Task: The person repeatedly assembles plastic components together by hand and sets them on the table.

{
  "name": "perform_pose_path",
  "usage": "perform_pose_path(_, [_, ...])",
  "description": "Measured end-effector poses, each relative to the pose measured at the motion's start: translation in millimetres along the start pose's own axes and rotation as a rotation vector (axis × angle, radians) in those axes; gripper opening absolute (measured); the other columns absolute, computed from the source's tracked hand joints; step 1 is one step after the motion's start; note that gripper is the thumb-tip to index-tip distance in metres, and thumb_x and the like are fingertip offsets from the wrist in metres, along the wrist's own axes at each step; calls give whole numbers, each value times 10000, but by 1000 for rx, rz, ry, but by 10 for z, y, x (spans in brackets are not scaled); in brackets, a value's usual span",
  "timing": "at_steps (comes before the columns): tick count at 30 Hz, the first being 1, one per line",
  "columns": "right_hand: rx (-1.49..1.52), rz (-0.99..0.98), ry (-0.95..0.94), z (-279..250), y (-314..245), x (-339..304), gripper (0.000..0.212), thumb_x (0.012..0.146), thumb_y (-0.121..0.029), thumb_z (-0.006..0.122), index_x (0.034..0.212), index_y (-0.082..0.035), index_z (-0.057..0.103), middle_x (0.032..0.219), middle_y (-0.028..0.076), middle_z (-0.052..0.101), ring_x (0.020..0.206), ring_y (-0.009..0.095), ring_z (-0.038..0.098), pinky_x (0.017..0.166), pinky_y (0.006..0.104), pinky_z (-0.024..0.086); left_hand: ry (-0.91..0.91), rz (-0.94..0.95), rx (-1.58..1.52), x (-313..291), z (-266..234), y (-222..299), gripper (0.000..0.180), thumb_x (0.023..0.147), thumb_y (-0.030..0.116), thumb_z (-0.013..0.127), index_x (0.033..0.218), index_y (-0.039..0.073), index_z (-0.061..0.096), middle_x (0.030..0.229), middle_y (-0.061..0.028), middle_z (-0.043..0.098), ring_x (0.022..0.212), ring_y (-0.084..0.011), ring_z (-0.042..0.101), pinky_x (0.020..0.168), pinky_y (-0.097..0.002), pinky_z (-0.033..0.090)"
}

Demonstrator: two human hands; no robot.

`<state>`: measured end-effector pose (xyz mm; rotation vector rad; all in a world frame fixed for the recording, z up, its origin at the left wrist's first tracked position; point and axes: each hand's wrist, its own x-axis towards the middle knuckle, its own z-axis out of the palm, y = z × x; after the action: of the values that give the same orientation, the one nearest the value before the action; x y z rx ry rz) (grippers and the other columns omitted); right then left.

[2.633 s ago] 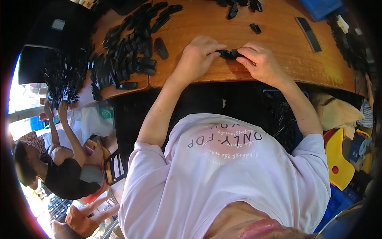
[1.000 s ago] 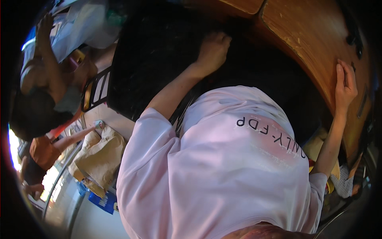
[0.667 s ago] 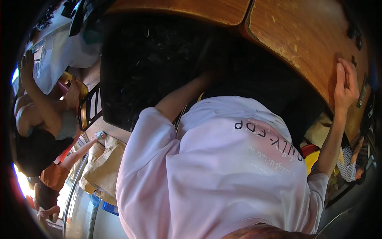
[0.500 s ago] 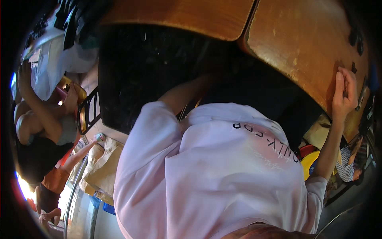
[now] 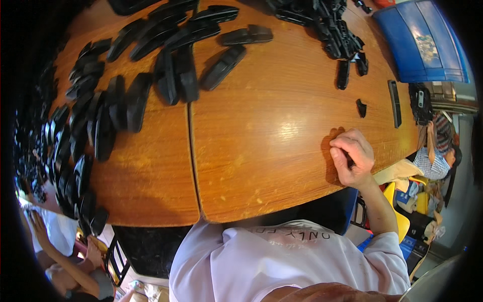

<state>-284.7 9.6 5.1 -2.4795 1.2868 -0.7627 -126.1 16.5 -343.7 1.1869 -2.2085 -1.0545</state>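
Observation:
My right hand rests near the front right part of a brown wooden table, its fingers curled in a loose fist. I see nothing held in it; the hollow of the palm is in shadow. A small black plastic piece lies just beyond the knuckles. Farther right is a long, narrow black bar. My left hand is out of sight; its white sleeve runs down beside the table's front edge.
Many elongated black plastic shells spread over the left side, across the table's seam. Black parts are heaped at the back, near a blue bin. One person is at the right, another at the lower left.
The view has swung up from my lap to the tabletop, bringing the black parts into sight. My left forearm, earlier reaching under the table, no longer shows. The right fingers remain curled.

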Motion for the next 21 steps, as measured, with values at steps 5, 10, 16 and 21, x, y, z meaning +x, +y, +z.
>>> perform_pose_path(5, [-8, 7, 2, -20, 28, 9, 191, 822, 47, 751, 996, -15, 706, 874, 132, 689, 723, 290, 630, 627, 372, 484, 37, 34, 3, -102, 357, -5, 317, 1016, 175, 516, 1272, 48, 652, 1208, -242, 686, 1136, -411, 671, 1000, -491, 530])
perform_pose_path(10, [20, -3, -8, 21, -3, 50, 179, 827, 43, 749, 990, -13, 703, 878, 137, 689, 730, 299, 638, 630, 382, 494, 106, -11, 55, -449, 478, -134, 303, 1003, 179, 533, 1247, 53, 661, 1179, -242, 694, 1108, -413, 682, 980, -493, 541])
perform_pose_path(16, [-11, 38, 27, -10, 2, -50, 123, 866, 39, 725, 983, 7, 704, 893, 153, 685, 777, 312, 657, 677, 388, 530, 223, -117, 188, -1077, 319, -297, 287, 988, 183, 553, 1216, 58, 673, 1143, -241, 703, 1075, -414, 695, 955, -495, 553])
perform_pose_path(21, [48, 23, 44, 84, -55, -8, 102, 901, 41, 711, 996, 5, 702, 925, 147, 672, 798, 287, 652, 680, 360, 510, 346, -225, 334, -1726, 58, -346, 273, 975, 186, 570, 1191, 63, 682, 1113, -241, 711, 1047, -415, 706, 934, -497, 564])
